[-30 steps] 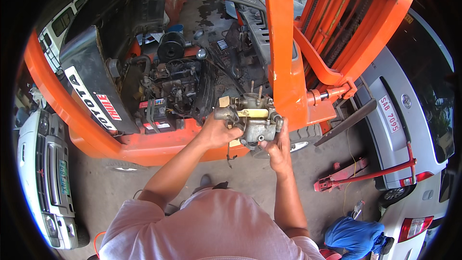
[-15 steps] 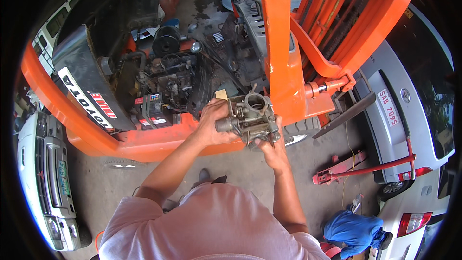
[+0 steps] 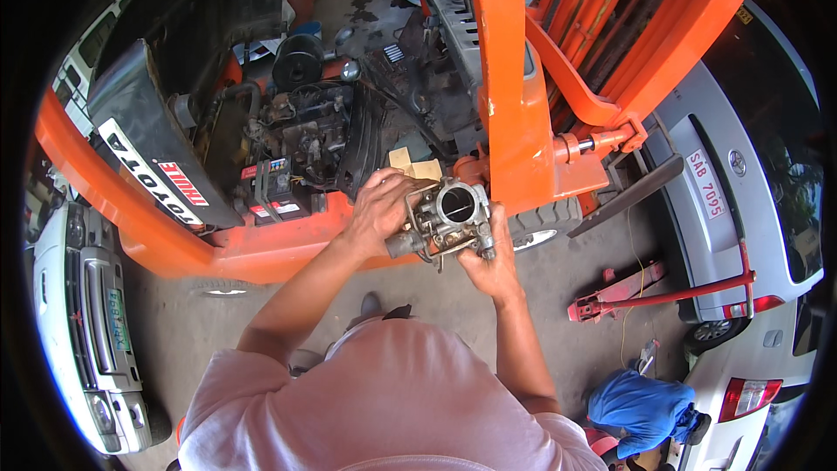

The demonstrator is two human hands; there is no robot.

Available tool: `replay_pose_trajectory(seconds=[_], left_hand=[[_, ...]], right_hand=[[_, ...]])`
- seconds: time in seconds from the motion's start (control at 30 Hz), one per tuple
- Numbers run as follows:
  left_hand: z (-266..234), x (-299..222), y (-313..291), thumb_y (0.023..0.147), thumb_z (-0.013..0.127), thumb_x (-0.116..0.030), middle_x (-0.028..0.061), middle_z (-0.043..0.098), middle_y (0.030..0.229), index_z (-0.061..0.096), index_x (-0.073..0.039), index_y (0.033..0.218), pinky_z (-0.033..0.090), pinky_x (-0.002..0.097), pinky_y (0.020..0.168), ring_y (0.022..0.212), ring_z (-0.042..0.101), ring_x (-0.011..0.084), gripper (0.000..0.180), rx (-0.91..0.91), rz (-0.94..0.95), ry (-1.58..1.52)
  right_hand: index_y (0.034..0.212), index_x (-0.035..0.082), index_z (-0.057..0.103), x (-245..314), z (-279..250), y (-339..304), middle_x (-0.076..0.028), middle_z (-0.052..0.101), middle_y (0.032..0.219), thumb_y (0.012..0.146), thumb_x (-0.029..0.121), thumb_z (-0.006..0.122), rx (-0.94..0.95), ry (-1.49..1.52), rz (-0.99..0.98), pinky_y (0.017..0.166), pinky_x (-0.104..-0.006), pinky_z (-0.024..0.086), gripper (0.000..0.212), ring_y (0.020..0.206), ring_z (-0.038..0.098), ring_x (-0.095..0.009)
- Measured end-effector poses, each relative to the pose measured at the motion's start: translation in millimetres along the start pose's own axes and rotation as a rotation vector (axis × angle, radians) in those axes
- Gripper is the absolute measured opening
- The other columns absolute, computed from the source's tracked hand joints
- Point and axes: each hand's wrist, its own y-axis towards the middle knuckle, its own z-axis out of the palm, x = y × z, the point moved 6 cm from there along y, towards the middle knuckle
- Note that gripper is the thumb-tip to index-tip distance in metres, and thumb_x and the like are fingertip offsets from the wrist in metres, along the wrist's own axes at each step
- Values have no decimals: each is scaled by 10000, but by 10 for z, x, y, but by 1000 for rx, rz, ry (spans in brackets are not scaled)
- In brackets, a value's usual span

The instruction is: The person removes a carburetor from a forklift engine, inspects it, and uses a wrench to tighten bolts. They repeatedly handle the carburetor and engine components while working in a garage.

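A grey, grimy metal carburetor is held up between my two hands, in front of the forklift's open engine bay. Its round bore faces up toward me, and a thin bar or plate edge crosses the opening. My left hand grips the left side, with fingers reaching over the upper left edge. On the right side, my right hand is closed around the body, its thumb near the lower edge. The fingertips underneath are hidden. Just beyond the carburetor lies a small open cardboard box.
The orange forklift stands ahead, its engine and battery exposed. A red floor jack is on the concrete at right, near a silver van. A person in blue crouches at lower right. A white vehicle stands at left.
The carburetor has been tilted and turned, so its bore now opens more toward me. My left fingers have shifted up over its upper left edge. More of the cardboard box shows.
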Motion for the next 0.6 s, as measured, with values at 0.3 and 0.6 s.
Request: replay_pose_trajectory(seconds=[0.3,0.6], left_hand=[[-17,47,-131,685,737,-205,77,689,1139,642,-45,1099,448,439,1002,1040,644,256,453,-5,-23,-32],[37,171,-283,625,805,-410,160,665,1030,631,-8,1078,447,471,952,985,634,350,630,-2,-107,-212]], right_hand=[[1260,28,456,103,86,46,-192,516,1123,671,76,637,21,-1,-44,923,-449,468,618,1072,538,-416],[1235,14,457,58,146,56,-211,530,1117,693,73,649,36,-41,-32,916,-449,471,577,1050,543,-435]])
